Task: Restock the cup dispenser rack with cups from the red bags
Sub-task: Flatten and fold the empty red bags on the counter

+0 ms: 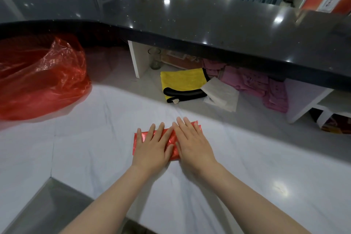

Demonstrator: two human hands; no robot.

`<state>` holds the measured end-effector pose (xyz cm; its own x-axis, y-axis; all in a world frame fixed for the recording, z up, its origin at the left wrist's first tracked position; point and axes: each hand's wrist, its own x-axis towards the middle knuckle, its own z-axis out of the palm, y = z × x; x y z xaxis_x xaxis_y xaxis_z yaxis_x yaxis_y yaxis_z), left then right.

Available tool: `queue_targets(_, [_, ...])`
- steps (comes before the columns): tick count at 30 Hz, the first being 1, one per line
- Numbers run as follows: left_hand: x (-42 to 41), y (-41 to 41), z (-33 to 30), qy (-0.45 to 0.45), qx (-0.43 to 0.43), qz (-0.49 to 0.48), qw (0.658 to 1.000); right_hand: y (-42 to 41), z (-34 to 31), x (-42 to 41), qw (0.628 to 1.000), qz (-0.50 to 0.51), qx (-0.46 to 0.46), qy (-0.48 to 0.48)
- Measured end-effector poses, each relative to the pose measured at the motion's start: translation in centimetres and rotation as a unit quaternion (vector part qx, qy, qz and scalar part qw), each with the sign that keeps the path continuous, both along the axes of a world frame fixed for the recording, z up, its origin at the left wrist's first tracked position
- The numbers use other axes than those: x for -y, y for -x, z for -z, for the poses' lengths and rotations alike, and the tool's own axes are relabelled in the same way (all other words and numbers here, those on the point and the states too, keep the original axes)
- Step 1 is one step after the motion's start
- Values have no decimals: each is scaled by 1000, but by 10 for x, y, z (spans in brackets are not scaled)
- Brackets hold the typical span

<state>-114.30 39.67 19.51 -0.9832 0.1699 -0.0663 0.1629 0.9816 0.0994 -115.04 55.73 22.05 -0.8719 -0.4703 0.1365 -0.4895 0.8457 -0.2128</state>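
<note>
A red plastic bag folded into a small flat rectangle lies on the white marble counter. My left hand presses flat on its left half with straight fingers. My right hand presses flat on its right half, fingers spread. A second red bag, loose and puffed up, sits at the far left of the counter. No cups and no dispenser rack are in view.
A raised black glossy countertop curves across the back. Under it lie a yellow and black cloth, white papers, pink cloths and a glass jar. A grey recess opens at the near left.
</note>
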Motion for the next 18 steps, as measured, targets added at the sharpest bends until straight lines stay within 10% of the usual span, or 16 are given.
queue_targets(18, [5,8,-12,-59,99,16,993,8,18,-16,991,0,132,0])
